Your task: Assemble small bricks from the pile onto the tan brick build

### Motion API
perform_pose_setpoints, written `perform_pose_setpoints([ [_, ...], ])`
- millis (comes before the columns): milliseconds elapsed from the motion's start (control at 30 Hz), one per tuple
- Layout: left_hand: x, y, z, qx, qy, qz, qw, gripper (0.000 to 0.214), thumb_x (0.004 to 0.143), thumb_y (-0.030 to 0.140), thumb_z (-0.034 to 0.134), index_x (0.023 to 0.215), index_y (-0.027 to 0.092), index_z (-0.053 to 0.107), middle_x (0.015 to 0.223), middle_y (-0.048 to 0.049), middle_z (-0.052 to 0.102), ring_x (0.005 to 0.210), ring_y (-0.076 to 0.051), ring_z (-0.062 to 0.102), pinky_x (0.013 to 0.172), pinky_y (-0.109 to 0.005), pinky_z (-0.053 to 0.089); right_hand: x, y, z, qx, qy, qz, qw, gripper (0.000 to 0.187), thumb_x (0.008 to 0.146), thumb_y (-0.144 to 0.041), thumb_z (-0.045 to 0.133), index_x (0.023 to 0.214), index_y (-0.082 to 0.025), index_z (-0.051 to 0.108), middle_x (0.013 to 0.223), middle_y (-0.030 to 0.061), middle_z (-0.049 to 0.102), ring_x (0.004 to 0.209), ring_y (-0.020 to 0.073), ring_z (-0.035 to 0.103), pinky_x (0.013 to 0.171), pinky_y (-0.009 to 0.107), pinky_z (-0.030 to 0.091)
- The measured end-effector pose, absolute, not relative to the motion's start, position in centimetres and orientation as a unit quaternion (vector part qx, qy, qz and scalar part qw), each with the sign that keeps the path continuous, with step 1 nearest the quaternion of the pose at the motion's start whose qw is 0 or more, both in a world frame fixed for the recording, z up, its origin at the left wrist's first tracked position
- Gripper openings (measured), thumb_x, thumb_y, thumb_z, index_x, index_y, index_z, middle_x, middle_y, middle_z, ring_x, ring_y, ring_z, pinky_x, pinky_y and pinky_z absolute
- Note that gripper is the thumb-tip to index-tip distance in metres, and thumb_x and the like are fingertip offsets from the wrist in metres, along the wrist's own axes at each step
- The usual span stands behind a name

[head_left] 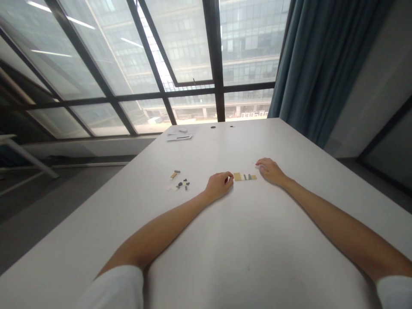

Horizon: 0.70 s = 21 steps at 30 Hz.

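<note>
On the table lies a flat strip of building-brick pieces [245, 177], tan at both ends with white and grey parts between. At its left end is my left hand [219, 184], fingers curled round toward the thumb in a pinch; whether anything small is between the tips is hidden. Past the strip's right end, my right hand [271, 171] rests palm down with its fingers stretched out, apart from the strip. Tiny pale bits show near its fingertips, too small to name. Left of my left hand lie several loose dark grey and white small pieces [183, 183].
A tan piece [174, 175] and a grey piece [177, 171] lie beyond the loose pile. Papers [179, 137] with a dark thin item sit at the table's far left. A round dark disc [213, 127] is near the far edge, before the windows. A blue curtain [315, 64] hangs at right.
</note>
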<state>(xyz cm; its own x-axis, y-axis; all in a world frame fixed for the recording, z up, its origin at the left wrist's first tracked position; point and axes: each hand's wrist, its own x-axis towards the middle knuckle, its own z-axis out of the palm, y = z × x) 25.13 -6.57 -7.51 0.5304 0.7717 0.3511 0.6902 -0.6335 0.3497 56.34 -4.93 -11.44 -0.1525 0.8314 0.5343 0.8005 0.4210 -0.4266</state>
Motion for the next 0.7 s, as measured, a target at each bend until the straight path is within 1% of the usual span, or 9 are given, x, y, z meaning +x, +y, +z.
perform_pose_setpoints([
  [67, 25.1, -6.2, -7.7, 0.867, 0.422, 0.256, 0.073, 0.023, 0.094, 0.027, 0.051, 0.105, 0.024, 0.071, 0.081, -0.0007, 0.068, 0.08, -0.018, 0.062, 0.076, -0.029, 0.048, 56.2, -5.0, -11.4, -0.575, -0.727, -0.029, 0.374, 0.035, 0.086, -0.014, 0.045, 0.108, -0.018, 0.071, 0.118, 0.0118, 0.07, 0.114, 0.0282, 0.059, 0.105, 0.048, 0.044],
  [133, 25.0, -5.9, -7.8, 0.863, 0.42, 0.277, 0.048, 0.025, 0.094, 0.023, 0.05, 0.11, 0.023, 0.069, 0.094, -0.0035, 0.068, 0.095, -0.02, 0.061, 0.087, -0.032, 0.049, 56.1, -5.0, -11.2, -0.599, -0.706, -0.059, 0.374, 0.039, 0.086, -0.012, 0.045, 0.114, -0.018, 0.071, 0.122, 0.0132, 0.068, 0.116, 0.0295, 0.057, 0.105, 0.05, 0.043],
  [200, 24.9, -5.6, -7.9, 0.86, 0.424, 0.283, 0.022, 0.03, 0.093, 0.019, 0.05, 0.118, 0.022, 0.067, 0.109, -0.0066, 0.067, 0.108, -0.022, 0.058, 0.097, -0.035, 0.048, 56.0, -5.1, -11.2, -0.614, -0.696, -0.073, 0.365, 0.042, 0.086, -0.011, 0.044, 0.118, -0.017, 0.07, 0.125, 0.0142, 0.067, 0.119, 0.0303, 0.055, 0.105, 0.05, 0.042],
  [267, 24.8, -5.4, -8.0, 0.86, 0.437, 0.263, 0.008, 0.036, 0.092, 0.018, 0.05, 0.125, 0.022, 0.064, 0.12, -0.0086, 0.064, 0.114, -0.024, 0.054, 0.102, -0.038, 0.046, 56.0, -5.0, -11.3, -0.632, -0.689, -0.08, 0.346, 0.044, 0.087, -0.012, 0.043, 0.122, -0.017, 0.069, 0.129, 0.0153, 0.065, 0.122, 0.0312, 0.054, 0.105, 0.051, 0.042],
  [333, 24.7, -5.2, -8.2, 0.861, 0.453, 0.233, -0.001, 0.039, 0.091, 0.018, 0.052, 0.129, 0.021, 0.062, 0.128, -0.01, 0.061, 0.119, -0.026, 0.052, 0.103, -0.041, 0.045, 56.0, -4.9, -11.6, -0.652, -0.682, -0.081, 0.321, 0.045, 0.088, -0.013, 0.043, 0.126, -0.017, 0.068, 0.134, 0.0161, 0.062, 0.125, 0.0323, 0.052, 0.105, 0.053, 0.042],
  [400, 24.7, -5.1, -8.4, 0.862, 0.466, 0.202, -0.006, 0.039, 0.091, 0.019, 0.052, 0.129, 0.022, 0.062, 0.132, -0.0105, 0.059, 0.123, -0.027, 0.05, 0.103, -0.043, 0.044, 56.0, -4.8, -11.9, -0.668, -0.679, -0.075, 0.295, 0.045, 0.088, -0.014, 0.045, 0.127, -0.018, 0.068, 0.138, 0.0159, 0.061, 0.127, 0.0328, 0.051, 0.107, 0.053, 0.041],
  [533, 24.7, -5.0, -8.7, 0.862, 0.481, 0.162, -0.012, 0.032, 0.096, 0.023, 0.047, 0.122, 0.023, 0.065, 0.127, -0.0101, 0.061, 0.118, -0.027, 0.052, 0.099, -0.043, 0.045, 56.2, -4.7, -12.3, -0.68, -0.687, -0.054, 0.25, 0.042, 0.088, -0.015, 0.047, 0.122, -0.019, 0.072, 0.133, 0.0143, 0.066, 0.122, 0.0299, 0.055, 0.107, 0.047, 0.043],
  [600, 24.7, -5.0, -8.7, 0.863, 0.481, 0.154, -0.015, 0.032, 0.096, 0.024, 0.046, 0.122, 0.023, 0.065, 0.126, -0.0101, 0.061, 0.116, -0.027, 0.053, 0.097, -0.042, 0.045, 56.3, -4.7, -12.2, -0.68, -0.691, -0.049, 0.239, 0.041, 0.089, -0.015, 0.046, 0.12, -0.019, 0.073, 0.13, 0.0139, 0.068, 0.119, 0.029, 0.058, 0.106, 0.045, 0.044],
  [700, 24.7, -5.1, -8.6, 0.864, 0.48, 0.15, -0.016, 0.032, 0.096, 0.025, 0.046, 0.122, 0.023, 0.066, 0.127, -0.01, 0.061, 0.117, -0.027, 0.053, 0.096, -0.041, 0.045, 56.3, -4.8, -12.0, -0.679, -0.695, -0.048, 0.232, 0.041, 0.09, -0.015, 0.045, 0.119, -0.017, 0.073, 0.129, 0.0147, 0.068, 0.117, 0.0293, 0.059, 0.106, 0.044, 0.044],
])
